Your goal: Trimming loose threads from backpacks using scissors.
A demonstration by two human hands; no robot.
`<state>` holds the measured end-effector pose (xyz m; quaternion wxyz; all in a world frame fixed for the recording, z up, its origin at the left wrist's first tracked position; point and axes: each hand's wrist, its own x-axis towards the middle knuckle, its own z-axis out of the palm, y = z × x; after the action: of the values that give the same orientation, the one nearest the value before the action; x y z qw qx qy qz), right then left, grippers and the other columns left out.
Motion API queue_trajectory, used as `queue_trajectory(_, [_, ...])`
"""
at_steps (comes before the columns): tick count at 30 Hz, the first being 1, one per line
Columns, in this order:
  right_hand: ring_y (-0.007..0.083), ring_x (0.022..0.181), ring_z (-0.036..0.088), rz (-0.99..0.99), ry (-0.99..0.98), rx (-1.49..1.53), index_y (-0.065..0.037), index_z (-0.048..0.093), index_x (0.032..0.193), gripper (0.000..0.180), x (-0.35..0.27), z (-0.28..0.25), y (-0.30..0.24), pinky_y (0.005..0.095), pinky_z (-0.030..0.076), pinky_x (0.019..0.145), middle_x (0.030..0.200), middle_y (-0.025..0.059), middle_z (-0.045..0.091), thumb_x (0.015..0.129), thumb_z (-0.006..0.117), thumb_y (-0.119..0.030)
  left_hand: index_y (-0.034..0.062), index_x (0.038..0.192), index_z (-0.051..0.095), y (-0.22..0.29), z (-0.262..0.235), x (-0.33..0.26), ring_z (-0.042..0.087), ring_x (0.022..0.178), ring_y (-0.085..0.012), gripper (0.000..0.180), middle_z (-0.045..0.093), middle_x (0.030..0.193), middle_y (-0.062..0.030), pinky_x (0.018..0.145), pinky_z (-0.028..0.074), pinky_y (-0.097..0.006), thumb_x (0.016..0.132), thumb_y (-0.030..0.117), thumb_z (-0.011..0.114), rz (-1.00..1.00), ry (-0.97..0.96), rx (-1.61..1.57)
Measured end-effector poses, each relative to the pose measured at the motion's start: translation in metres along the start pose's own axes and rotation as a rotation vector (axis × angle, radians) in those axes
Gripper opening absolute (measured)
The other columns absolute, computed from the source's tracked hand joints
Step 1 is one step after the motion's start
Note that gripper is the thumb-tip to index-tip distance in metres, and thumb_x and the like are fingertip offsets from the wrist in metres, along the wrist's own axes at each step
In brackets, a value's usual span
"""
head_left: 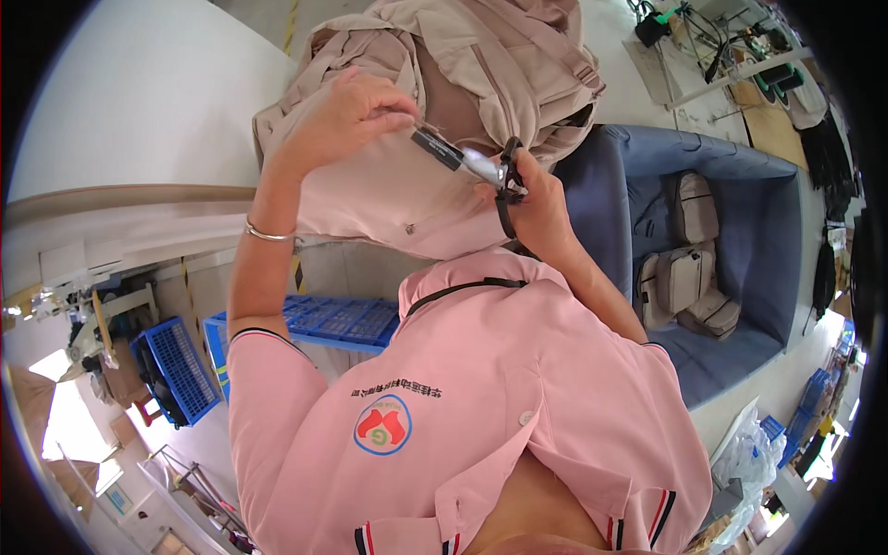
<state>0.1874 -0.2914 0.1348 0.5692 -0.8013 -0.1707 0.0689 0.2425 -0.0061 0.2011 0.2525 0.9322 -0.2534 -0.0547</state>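
Observation:
A large beige backpack (370,190) lies in front of me with its fabric bunched up. My right hand (544,205) is closed around black-handled scissors (483,166), whose silver blades point left. Just beyond the blades is a small black label (435,148) with pale print, and frayed thread ends show at its upper end. My left hand (356,111) is above the bag, thumb and fingers pinched together near those threads. Whatever lies between its fingertips is too small to make out.
A white work surface (148,102) extends to the left. To my right stands a blue-grey fabric-lined bin (712,351) holding several beige pouches (686,277). Blue plastic crates (338,319) sit below at the left. Cabled equipment (758,65) is at the far right.

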Motion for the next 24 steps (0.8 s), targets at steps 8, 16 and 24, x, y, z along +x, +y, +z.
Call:
queue_trajectory(8, [0.0321,0.072,0.057,-0.181,-0.049,-0.286,0.000,0.054,0.101,0.043,0.015,-0.025,0.009,0.0378,0.047,0.066,0.084,0.0149,0.056,0.079,0.082,-0.024,0.0056,0.086,0.064,0.013,0.002,-0.017,0.054,0.082,-0.0229,0.006,0.058,0.078,-0.0047,0.091,0.038,-0.035,0.087,0.010,0.067,0.208,0.183,0.038])
queue_trajectory(16, [0.0394,0.087,0.059,-0.330,-0.304,-0.643,0.001,0.054,0.102,0.055,0.034,-0.053,-0.003,0.0435,0.047,0.071,0.095,0.0154,0.056,0.077,0.080,-0.040,0.0063,0.086,0.064,0.014,0.002,-0.031,0.053,0.083,-0.0228,0.004,0.059,0.081,-0.0038,0.091,0.038,-0.035,0.086,0.010,0.066,0.206,0.252,0.054])
queue_trajectory(24, [0.0383,0.081,0.063,-0.317,-0.406,-0.653,0.000,0.055,0.095,0.050,0.044,-0.033,-0.007,0.0462,0.049,0.067,0.094,0.0164,0.059,0.082,0.074,-0.045,0.0082,0.085,0.064,0.008,0.004,-0.032,0.056,0.091,-0.0207,0.008,0.062,0.085,-0.0002,0.095,0.035,-0.036,0.089,0.015,0.065,0.163,0.228,0.025])
